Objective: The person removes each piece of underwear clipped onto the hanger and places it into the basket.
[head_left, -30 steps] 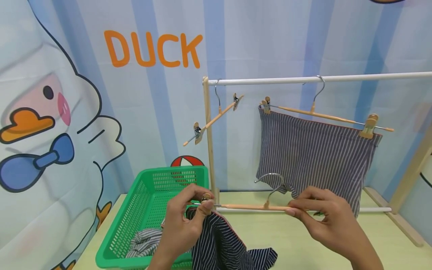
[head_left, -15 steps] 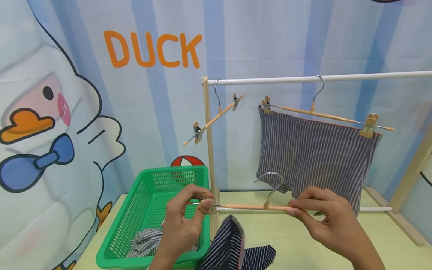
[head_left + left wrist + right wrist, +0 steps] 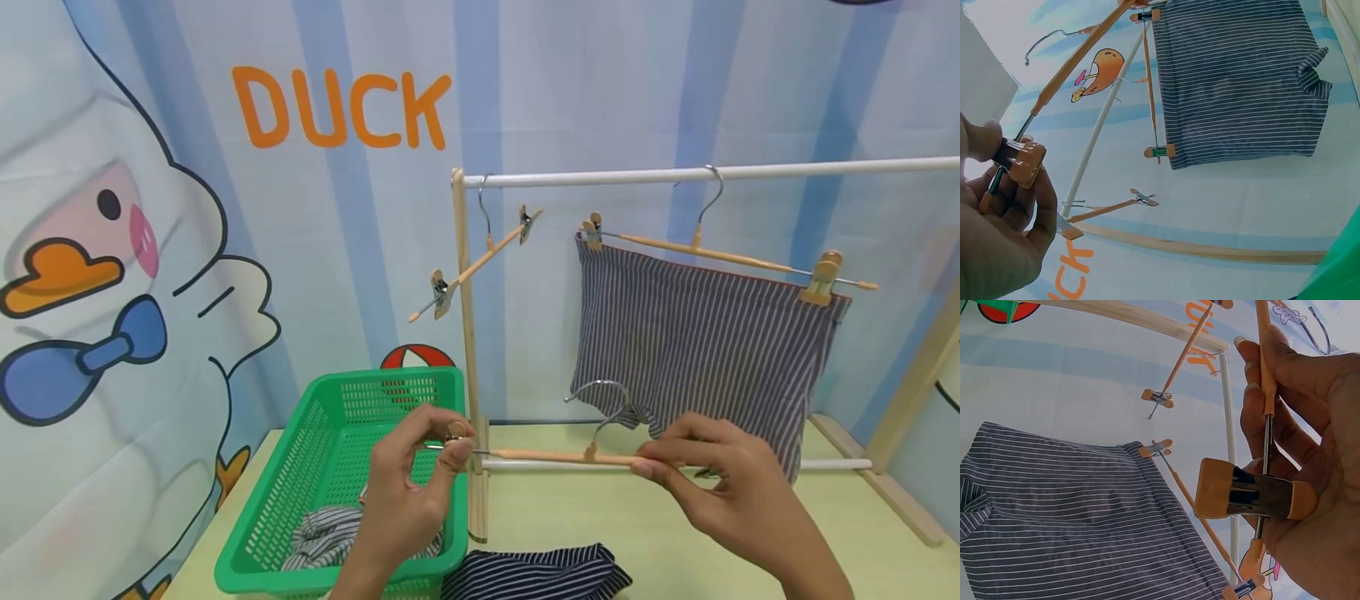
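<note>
Both hands hold a clip hanger [image 3: 540, 456] level above the table, its metal hook upward. My left hand [image 3: 412, 483] pinches the clip [image 3: 1019, 161] at the hanger's left end between thumb and fingers. With thumb and fingertips, my right hand [image 3: 720, 483] grips the bar right of the hook; the right clip [image 3: 1247, 490] sits by its palm in the right wrist view. No cloth hangs from this hanger. Below it, dark striped shorts [image 3: 536, 573] lie crumpled on the table beside the basket, partly cut off by the frame's lower edge.
A green basket [image 3: 247, 508] with striped clothes [image 3: 326, 533] stands at left. Behind, a rack with a white rail [image 3: 585, 178] carries a bare clip hanger [image 3: 480, 265] and one with striped shorts [image 3: 690, 333] clipped on. The rack's wooden post [image 3: 467, 333] rises beside the basket.
The dark striped shorts have dropped from the hanger's left clip down onto the table. Both hands and the hanger have stayed nearly still.
</note>
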Available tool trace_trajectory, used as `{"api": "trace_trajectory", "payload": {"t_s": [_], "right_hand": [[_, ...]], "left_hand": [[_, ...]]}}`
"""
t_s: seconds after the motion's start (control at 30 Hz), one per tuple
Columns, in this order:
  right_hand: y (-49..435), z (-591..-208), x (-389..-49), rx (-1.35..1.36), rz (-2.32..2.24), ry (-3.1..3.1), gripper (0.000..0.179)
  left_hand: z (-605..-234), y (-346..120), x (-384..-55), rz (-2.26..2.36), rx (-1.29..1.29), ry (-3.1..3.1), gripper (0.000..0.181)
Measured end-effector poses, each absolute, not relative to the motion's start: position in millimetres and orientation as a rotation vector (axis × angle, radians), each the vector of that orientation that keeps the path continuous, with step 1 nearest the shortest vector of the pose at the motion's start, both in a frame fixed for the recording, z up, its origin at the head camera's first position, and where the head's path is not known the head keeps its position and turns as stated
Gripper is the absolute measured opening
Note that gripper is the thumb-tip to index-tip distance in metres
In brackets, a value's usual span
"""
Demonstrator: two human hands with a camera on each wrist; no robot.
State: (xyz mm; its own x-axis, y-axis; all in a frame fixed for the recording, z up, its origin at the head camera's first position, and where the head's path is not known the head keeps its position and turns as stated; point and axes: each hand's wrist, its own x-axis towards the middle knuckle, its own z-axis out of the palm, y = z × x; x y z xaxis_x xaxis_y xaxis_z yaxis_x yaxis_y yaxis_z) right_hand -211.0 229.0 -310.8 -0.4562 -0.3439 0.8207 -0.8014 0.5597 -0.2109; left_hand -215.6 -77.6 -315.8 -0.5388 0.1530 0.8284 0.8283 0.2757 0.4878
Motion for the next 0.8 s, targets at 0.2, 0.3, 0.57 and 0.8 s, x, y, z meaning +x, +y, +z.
{"api": "trace_trajectory", "payload": {"t_s": [0.2,0.3,0.57,0.8], "right_hand": [[230.5,-310.8,-211.4,0.91,0.761,-2.071,0.041],[231.3,-310.1,-211.3,0.896,0.756,-2.098,0.042],[238.7,-309.9,-214.7,0.888,0.757,-2.079,0.05],[253.4,-314.3,-220.9,0.718,0.785,-2.149,0.063]], "left_hand": [[-316.8,-77.2,-216.5,-1.285,-0.871,-1.915,0.011],[-317.5,-77.4,-217.1,-1.277,-0.862,-1.93,0.012],[-316.3,-79.1,-218.3,-1.22,-0.828,-1.96,0.016],[-313.9,-81.2,-217.4,-1.248,-0.856,-1.908,0.016]]}}
